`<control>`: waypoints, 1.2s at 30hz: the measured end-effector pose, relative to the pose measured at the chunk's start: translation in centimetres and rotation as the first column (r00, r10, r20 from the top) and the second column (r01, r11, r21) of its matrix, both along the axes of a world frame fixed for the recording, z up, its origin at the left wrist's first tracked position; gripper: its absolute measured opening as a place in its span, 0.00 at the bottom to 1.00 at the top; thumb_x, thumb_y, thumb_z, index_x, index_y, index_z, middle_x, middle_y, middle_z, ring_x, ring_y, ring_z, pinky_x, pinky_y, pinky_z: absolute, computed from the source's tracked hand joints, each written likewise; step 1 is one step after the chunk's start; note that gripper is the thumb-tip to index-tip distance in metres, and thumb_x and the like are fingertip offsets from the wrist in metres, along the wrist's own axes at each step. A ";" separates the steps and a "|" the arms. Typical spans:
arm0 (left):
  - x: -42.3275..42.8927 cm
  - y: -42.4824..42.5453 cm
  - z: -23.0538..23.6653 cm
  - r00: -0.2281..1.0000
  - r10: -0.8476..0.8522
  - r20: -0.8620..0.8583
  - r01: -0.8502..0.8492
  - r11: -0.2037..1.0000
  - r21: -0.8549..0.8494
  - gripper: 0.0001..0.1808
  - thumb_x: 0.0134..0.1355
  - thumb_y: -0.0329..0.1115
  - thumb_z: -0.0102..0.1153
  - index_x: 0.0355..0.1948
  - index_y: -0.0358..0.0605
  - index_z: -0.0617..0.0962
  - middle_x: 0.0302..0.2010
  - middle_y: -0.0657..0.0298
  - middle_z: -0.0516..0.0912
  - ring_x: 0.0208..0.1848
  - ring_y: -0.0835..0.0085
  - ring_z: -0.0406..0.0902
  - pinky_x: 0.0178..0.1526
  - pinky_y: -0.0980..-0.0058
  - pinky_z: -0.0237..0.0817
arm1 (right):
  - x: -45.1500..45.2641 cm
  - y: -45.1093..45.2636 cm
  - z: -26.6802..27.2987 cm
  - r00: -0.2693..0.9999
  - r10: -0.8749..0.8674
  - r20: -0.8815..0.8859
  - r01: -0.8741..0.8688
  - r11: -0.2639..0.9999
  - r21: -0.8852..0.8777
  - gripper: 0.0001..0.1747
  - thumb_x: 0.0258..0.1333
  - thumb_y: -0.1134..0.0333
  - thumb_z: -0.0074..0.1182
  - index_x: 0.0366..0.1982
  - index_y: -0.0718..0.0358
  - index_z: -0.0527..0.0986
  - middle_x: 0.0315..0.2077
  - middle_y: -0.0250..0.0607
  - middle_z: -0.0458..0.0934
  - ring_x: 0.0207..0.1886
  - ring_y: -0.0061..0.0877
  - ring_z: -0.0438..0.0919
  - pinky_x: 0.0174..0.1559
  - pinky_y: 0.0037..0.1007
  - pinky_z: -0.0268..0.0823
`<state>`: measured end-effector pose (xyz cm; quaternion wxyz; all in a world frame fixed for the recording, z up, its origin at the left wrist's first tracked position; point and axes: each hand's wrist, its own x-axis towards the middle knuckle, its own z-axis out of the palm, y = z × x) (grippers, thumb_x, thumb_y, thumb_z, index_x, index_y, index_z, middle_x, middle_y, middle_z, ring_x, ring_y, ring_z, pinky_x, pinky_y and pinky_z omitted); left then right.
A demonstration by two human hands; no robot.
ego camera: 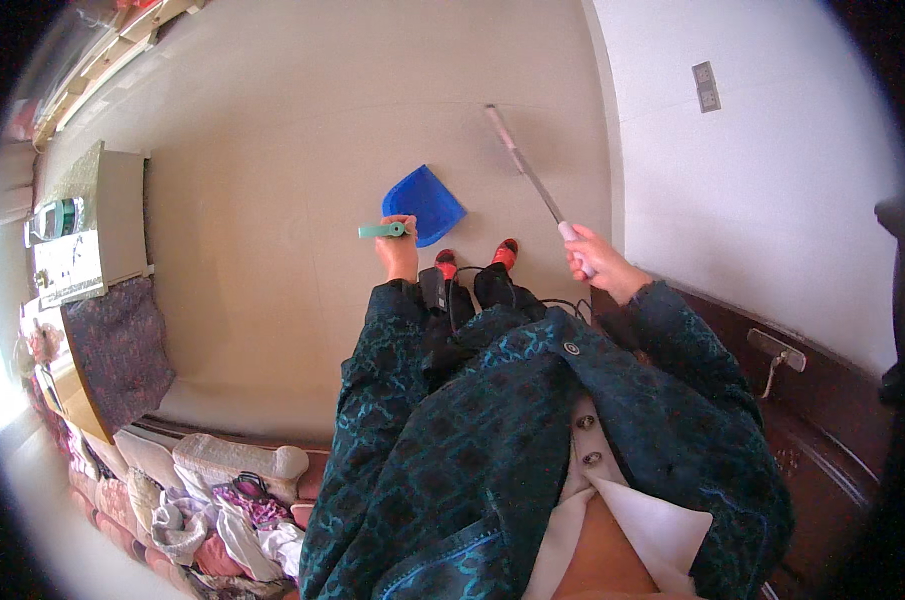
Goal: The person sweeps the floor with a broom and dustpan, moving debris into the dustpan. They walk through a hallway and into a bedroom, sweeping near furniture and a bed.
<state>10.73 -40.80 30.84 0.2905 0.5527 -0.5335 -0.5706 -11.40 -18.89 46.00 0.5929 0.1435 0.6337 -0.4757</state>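
My left hand (398, 251) is closed around the upright green handle (381, 230) of a long-handled dustpan. Its blue pan (426, 204) lies lower down, just beyond my feet. In my right hand (599, 259) is the pale grip of a long stick-like handle (539, 186), which slants away to the upper left. The far end of this tool, near the floor, is blurred, so its head cannot be made out clearly. The blue pan and the far end of the stick are apart.
Beige floor (257, 187) spreads ahead and to the left. A white wall (707, 172) with an outlet (706, 87) and dark wooden furniture (797, 420) stand at the right. Tables with cloths (119, 337) line the left. Clothes (235, 532) lie heaped on a sofa at lower left.
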 end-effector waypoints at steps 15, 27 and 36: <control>4.4 2.6 0.6 0.996 0.008 -0.083 0.000 0.996 0.091 0.08 0.50 0.32 0.57 0.27 0.41 0.71 0.17 0.66 0.72 0.18 0.81 0.68 0.20 0.82 0.61 | 1.0 3.6 6.5 0.732 -0.302 0.611 0.382 0.924 0.000 0.17 0.53 0.75 0.41 0.46 0.64 0.57 0.19 0.31 0.60 0.15 0.09 0.55 0.13 0.07 0.50; 6.0 1.9 1.3 0.983 0.155 -0.094 -0.153 0.988 0.030 0.11 0.53 0.34 0.54 0.29 0.38 0.68 0.21 0.63 0.72 0.19 0.79 0.70 0.23 0.83 0.64 | -4.8 -1.3 -6.2 0.935 0.217 -0.279 -0.245 0.967 -0.069 0.12 0.46 0.72 0.46 0.34 0.63 0.60 0.14 0.34 0.64 0.12 0.19 0.64 0.11 0.23 0.56; 8.1 2.1 -0.4 0.972 0.236 -0.003 -0.236 0.972 0.017 0.14 0.53 0.37 0.54 0.30 0.37 0.67 0.19 0.62 0.73 0.18 0.77 0.72 0.22 0.82 0.66 | 1.1 -3.2 -6.4 0.816 0.527 -0.236 -0.507 0.850 0.145 0.31 0.44 0.74 0.48 0.52 0.58 0.53 0.18 0.36 0.66 0.13 0.19 0.65 0.10 0.23 0.57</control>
